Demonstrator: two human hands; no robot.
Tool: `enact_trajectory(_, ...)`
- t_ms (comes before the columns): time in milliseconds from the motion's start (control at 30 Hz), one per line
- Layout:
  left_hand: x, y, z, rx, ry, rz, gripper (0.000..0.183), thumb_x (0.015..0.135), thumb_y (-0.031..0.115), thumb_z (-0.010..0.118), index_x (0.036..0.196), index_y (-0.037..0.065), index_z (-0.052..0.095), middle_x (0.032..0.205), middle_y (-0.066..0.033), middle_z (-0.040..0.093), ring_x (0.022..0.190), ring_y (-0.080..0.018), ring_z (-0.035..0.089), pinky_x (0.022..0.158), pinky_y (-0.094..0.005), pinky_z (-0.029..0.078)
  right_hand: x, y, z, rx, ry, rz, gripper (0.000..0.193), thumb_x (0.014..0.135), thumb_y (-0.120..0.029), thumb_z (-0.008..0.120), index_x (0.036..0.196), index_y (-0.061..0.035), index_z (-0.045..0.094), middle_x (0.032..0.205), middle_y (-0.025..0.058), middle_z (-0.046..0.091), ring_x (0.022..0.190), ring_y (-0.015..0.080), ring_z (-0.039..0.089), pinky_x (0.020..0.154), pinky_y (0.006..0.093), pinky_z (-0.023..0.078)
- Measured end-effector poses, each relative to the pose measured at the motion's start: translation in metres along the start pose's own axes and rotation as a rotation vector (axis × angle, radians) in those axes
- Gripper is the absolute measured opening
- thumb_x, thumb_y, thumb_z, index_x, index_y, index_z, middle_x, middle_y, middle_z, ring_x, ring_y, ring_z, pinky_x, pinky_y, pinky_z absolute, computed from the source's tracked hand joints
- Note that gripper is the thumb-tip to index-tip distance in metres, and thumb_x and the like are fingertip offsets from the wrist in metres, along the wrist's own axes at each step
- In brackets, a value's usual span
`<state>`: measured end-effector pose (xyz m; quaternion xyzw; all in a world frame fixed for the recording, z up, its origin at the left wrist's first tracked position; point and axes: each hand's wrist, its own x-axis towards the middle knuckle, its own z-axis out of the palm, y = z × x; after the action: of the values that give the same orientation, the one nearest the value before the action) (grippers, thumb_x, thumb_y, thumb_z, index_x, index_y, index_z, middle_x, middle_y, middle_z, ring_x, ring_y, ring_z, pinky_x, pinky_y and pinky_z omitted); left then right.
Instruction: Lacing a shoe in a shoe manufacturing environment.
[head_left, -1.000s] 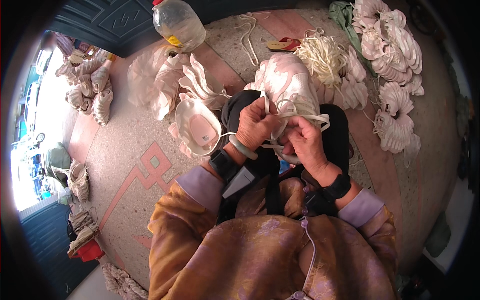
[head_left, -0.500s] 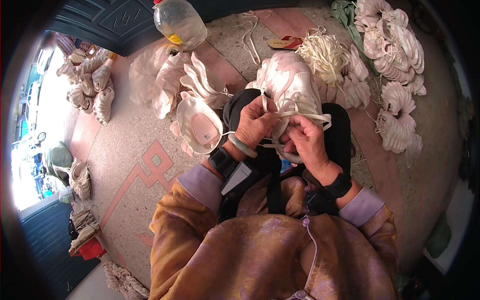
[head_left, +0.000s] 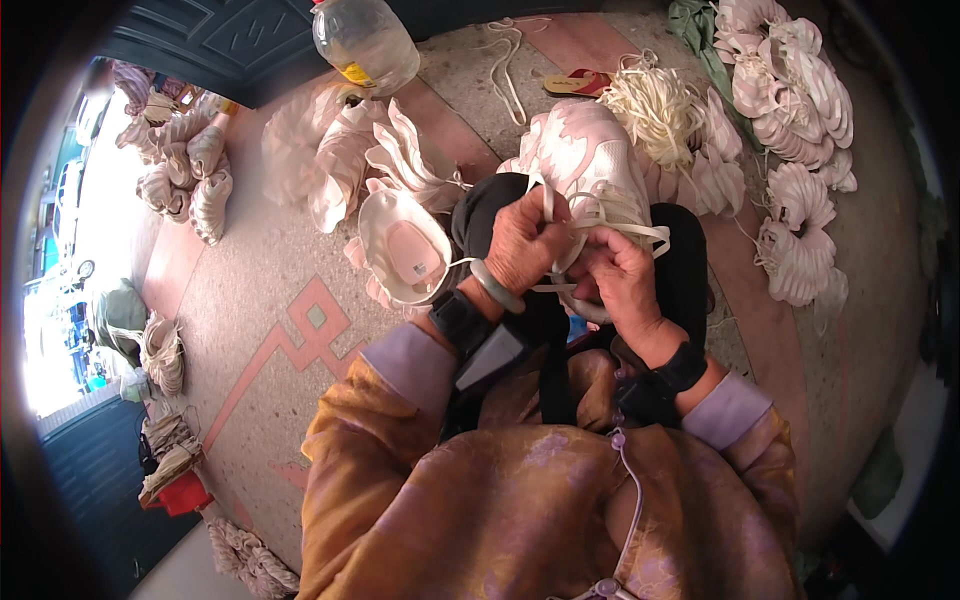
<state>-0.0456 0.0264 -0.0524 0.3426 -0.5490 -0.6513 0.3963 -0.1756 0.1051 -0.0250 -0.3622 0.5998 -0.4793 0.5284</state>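
Observation:
On my lap, between my dark-trousered knees, lies a white and pale pink shoe upper (head_left: 578,148). My left hand (head_left: 526,238) is closed in a pinch on a white shoelace (head_left: 655,236), with a strand standing up beside the thumb. Close to its right, my right hand (head_left: 622,284) is also pinched on the lace, its fingertips curled over the shoe's opening. A loop of lace sticks out past the right knuckles. The fingertips hide exactly where the lace passes through the upper.
Stacked shoe uppers (head_left: 345,160) and a single upper with a pink insole (head_left: 405,250) lie left of my knees. A bundle of white laces (head_left: 655,110) and a sandal (head_left: 577,83) lie beyond. More uppers (head_left: 795,90) sit far right. A large plastic bottle (head_left: 365,45) stands at the back.
My left hand has moved slightly right, closer to my right hand, and its wrist has turned a little. The whole view has shifted slightly. Both hands keep hold of the lace.

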Motion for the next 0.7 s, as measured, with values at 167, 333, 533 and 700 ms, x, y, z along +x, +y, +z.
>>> enact_trajectory(167, -0.001, -0.007, -0.001, 0.009, 0.003, -0.063, 0.008, 0.076, -0.001, 0.054, 0.08, 0.006, 0.055, 0.07, 0.0041, 0.053, 0.066, -0.0045, 0.046, 0.059, -0.0212, 0.042, -0.001, -0.001, 0.003, -0.022, 0.0, 0.014, 0.009, 0.087, -0.005, 0.052, 0.091, -0.0011, 0.058, 0.065, 0.0025, 0.06, 0.047, 0.0062, 0.053, 0.045, 0.0194, 0.043)
enact_trajectory(333, -0.008, -0.008, 0.001, -0.092, -0.096, -0.059, 0.005, 0.083, 0.002, 0.054, 0.084, 0.007, 0.055, 0.072, 0.0053, 0.051, 0.065, -0.0025, 0.045, 0.055, -0.0182, 0.038, 0.001, 0.002, 0.001, 0.001, -0.028, 0.018, 0.009, 0.087, -0.005, 0.051, 0.092, -0.0008, 0.058, 0.066, 0.0023, 0.06, 0.047, 0.0061, 0.053, 0.045, 0.0192, 0.044)
enact_trajectory(533, -0.009, -0.01, 0.0, 0.112, -0.045, 0.036, 0.006, 0.082, 0.001, 0.056, 0.085, 0.006, 0.054, 0.071, 0.0046, 0.051, 0.061, -0.0031, 0.046, 0.052, -0.0194, 0.039, 0.001, 0.006, 0.002, -0.055, -0.028, 0.008, 0.007, 0.088, -0.006, 0.051, 0.09, -0.0013, 0.056, 0.064, 0.0022, 0.06, 0.047, 0.0067, 0.054, 0.044, 0.0196, 0.043)
enact_trajectory(700, -0.011, 0.005, 0.005, -0.222, 0.043, -0.278, 0.006, 0.088, 0.012, 0.055, 0.087, 0.006, 0.056, 0.065, 0.0001, 0.055, 0.044, -0.0071, 0.048, 0.039, -0.0193, 0.036, -0.002, -0.004, 0.002, -0.237, -0.016, -0.035, 0.01, 0.087, -0.007, 0.051, 0.078, -0.0016, 0.053, 0.058, 0.0056, 0.057, 0.042, 0.0109, 0.054, 0.04, 0.0244, 0.043)
